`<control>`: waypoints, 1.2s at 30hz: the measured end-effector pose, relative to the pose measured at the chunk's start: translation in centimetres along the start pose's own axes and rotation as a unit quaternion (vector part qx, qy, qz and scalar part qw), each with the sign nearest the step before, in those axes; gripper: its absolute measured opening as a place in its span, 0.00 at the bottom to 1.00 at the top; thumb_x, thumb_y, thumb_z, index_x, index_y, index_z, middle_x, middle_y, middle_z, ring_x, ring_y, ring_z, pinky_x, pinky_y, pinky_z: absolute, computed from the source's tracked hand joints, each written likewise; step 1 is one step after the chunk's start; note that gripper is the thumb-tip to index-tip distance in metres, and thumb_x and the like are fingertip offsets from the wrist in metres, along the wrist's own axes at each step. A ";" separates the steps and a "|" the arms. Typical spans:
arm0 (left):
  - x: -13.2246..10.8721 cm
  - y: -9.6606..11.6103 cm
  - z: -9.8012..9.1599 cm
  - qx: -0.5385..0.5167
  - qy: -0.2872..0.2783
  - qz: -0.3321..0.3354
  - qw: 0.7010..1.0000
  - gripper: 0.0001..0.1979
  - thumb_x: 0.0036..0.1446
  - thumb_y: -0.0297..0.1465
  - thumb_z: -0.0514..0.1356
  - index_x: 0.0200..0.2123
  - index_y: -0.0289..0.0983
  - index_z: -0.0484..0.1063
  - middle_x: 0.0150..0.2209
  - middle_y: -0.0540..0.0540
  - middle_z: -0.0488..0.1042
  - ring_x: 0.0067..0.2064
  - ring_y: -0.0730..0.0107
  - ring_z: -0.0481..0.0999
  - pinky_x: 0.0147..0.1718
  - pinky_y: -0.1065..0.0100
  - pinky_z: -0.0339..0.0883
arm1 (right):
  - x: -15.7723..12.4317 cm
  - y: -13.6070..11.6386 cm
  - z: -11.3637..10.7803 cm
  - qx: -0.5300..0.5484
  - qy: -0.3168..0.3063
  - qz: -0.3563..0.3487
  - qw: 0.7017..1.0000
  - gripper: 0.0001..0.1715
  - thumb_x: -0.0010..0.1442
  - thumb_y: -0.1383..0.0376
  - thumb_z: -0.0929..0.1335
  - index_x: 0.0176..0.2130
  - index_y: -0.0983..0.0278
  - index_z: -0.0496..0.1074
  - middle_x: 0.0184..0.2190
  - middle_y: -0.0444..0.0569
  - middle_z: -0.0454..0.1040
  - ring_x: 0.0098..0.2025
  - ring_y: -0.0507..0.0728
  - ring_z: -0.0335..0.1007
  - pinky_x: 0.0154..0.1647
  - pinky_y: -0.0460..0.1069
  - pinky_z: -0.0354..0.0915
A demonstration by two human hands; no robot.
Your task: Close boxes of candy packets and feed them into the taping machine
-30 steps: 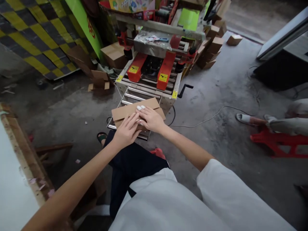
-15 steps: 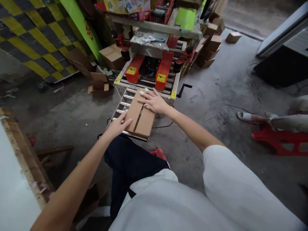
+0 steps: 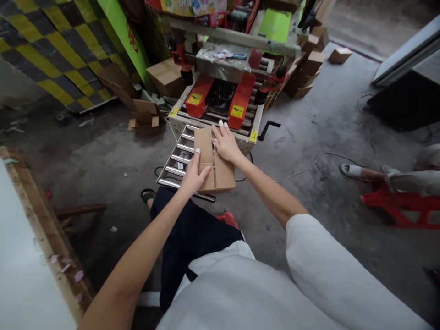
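Note:
A brown cardboard box (image 3: 223,178) lies on the metal roller conveyor (image 3: 178,171) in front of me. Its two top flaps are folded down with a narrow slit between them, where a bit of coloured content shows. My left hand (image 3: 194,176) grips the box's left side, thumb on the top and fingers along the edge. Flat on the upper right part of the box lies my right hand (image 3: 227,144), its fingers stretched out and spread toward the machine. White coverings are on some fingertips.
Beyond the rollers stands a taping machine with red side guides (image 3: 242,101) and a black crank (image 3: 270,129). Stacked cartons (image 3: 311,64) lie behind it. An opened carton (image 3: 146,114) is on the floor at left. A seated person's foot (image 3: 351,170) is at right, near a cable.
The box has turned to lie straighter and shifted right on the rollers. My left hand has moved right and up along its side; my right hand's fingers now point more forward.

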State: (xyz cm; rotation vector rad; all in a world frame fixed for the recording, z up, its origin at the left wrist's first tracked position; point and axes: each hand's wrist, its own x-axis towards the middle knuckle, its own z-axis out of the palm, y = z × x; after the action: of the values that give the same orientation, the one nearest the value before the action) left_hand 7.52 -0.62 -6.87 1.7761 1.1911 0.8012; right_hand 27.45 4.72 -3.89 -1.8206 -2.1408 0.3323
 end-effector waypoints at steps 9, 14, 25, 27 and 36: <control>0.1 -1.2 0.5 -0.032 0.005 0.015 0.999 0.39 0.65 0.44 0.57 0.72 0.34 0.50 0.73 0.33 0.52 0.74 0.50 0.51 0.72 0.49 0.44 | -12.3 -4.0 -0.6 -0.085 -0.067 -0.138 0.984 0.66 0.53 0.34 0.71 0.74 0.61 0.46 0.75 0.65 0.36 0.75 0.80 0.31 0.65 0.80 0.40; 1.1 -1.5 -0.5 -0.097 0.092 -0.008 0.991 0.36 0.63 0.45 0.60 0.69 0.38 0.57 0.69 0.33 0.60 0.67 0.49 0.64 0.67 0.47 0.57 | -9.2 -5.1 -0.3 -0.111 -0.071 -0.116 0.984 0.59 0.59 0.42 0.70 0.75 0.63 0.44 0.75 0.63 0.39 0.75 0.77 0.32 0.66 0.79 0.42; -12.3 -6.7 -3.8 0.114 0.213 -0.082 0.967 0.28 0.63 0.45 0.57 0.60 0.34 0.69 0.58 0.31 0.73 0.62 0.45 0.72 0.62 0.43 0.66 | 11.8 -1.1 -1.7 -0.086 -0.016 0.062 0.994 0.52 0.61 0.52 0.71 0.73 0.64 0.47 0.75 0.65 0.35 0.75 0.75 0.32 0.65 0.82 0.42; -15.0 -8.0 -3.3 0.180 0.196 -0.051 0.963 0.29 0.64 0.45 0.55 0.62 0.33 0.68 0.59 0.30 0.73 0.63 0.42 0.71 0.63 0.41 0.65 | 11.8 -2.1 -1.5 -0.087 0.041 0.069 0.993 0.49 0.64 0.59 0.69 0.73 0.69 0.46 0.75 0.69 0.35 0.76 0.74 0.31 0.67 0.80 0.38; -17.2 -12.6 -0.8 0.286 0.232 0.084 0.926 0.42 0.59 0.39 0.57 0.72 0.64 0.41 0.58 0.44 0.76 0.61 0.35 0.72 0.50 0.29 0.73 | -8.1 -8.8 13.9 0.076 -0.085 -0.023 0.993 0.49 0.61 0.54 0.70 0.73 0.60 0.51 0.73 0.63 0.48 0.75 0.71 0.44 0.71 0.74 0.43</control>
State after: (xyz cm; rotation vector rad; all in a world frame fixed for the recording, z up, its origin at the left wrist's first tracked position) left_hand -4.19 -13.94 -18.69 2.2580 1.7322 1.0972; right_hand 15.33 -4.36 -14.13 -1.7096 -2.1977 0.6412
